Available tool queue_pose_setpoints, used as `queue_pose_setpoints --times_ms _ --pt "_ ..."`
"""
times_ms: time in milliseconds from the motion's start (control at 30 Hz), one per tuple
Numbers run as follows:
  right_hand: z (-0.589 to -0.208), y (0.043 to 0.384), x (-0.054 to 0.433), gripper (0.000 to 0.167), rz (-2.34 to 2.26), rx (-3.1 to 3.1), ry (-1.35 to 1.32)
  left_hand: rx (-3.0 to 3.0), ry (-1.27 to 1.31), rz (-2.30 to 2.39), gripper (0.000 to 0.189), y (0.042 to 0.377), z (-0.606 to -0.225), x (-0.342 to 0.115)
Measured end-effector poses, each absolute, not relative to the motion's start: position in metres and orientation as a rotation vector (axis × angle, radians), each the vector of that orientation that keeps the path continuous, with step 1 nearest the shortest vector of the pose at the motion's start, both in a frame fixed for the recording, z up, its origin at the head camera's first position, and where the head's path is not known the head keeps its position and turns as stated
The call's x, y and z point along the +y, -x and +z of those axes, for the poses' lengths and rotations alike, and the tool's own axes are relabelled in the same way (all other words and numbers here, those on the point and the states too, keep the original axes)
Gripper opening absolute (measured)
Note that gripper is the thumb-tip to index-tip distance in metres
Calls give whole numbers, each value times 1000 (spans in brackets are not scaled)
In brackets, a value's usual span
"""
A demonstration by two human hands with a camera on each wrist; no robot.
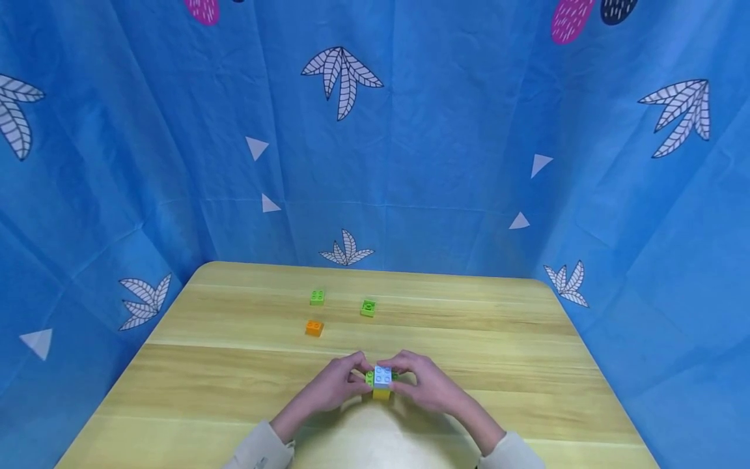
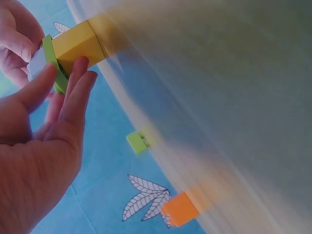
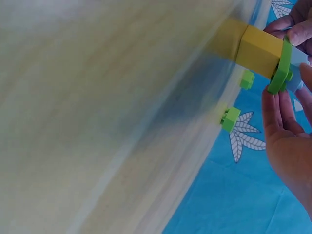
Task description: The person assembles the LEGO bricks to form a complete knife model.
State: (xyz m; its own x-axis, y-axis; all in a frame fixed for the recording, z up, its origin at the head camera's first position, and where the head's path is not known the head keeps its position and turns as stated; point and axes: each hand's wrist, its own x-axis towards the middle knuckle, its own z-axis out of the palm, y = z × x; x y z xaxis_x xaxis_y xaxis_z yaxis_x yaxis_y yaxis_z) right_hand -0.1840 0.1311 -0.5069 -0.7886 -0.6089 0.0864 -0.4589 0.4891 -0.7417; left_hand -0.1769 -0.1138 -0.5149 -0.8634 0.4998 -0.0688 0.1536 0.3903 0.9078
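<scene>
In the head view a small stack of toy building bricks stands at the table's near middle. A yellow block [image 1: 381, 395] forms its base, a thin green plate [image 2: 62, 84] lies over that, and a light blue brick [image 1: 383, 373] sits on top. The plate juts out past the blue brick on both sides. My left hand [image 1: 338, 384] pinches the stack from the left, thumb and fingers at the green plate. From the other side my right hand [image 1: 426, 384] grips it, its fingertips at the plate's end and thumb by the blue brick. Fingers partly hide the blue brick in both wrist views.
Beyond the hands, two loose green bricks [image 1: 317, 298] and an orange brick [image 1: 314, 328] lie on the wooden table [image 1: 469, 326]. A blue patterned cloth [image 1: 445, 163] hangs behind the table and along both sides.
</scene>
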Motion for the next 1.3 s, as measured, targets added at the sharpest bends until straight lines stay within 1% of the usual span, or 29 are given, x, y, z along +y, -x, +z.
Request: queue_pose_setpoints --times_ms 233,467,800,1300 --pt "-510 183 134 37 -1294 2500 838 2349 -563 1441 19 177 -515 -114" --pt "-515 181 141 34 -1298 2502 787 2352 -555 1436 19 175 -516 -113" --pt "-518 181 137 31 -1279 2540 752 2347 -553 1442 19 177 -514 -113" --pt "-513 178 135 36 -1225 2512 700 2308 -545 1477 20 177 -514 -113"
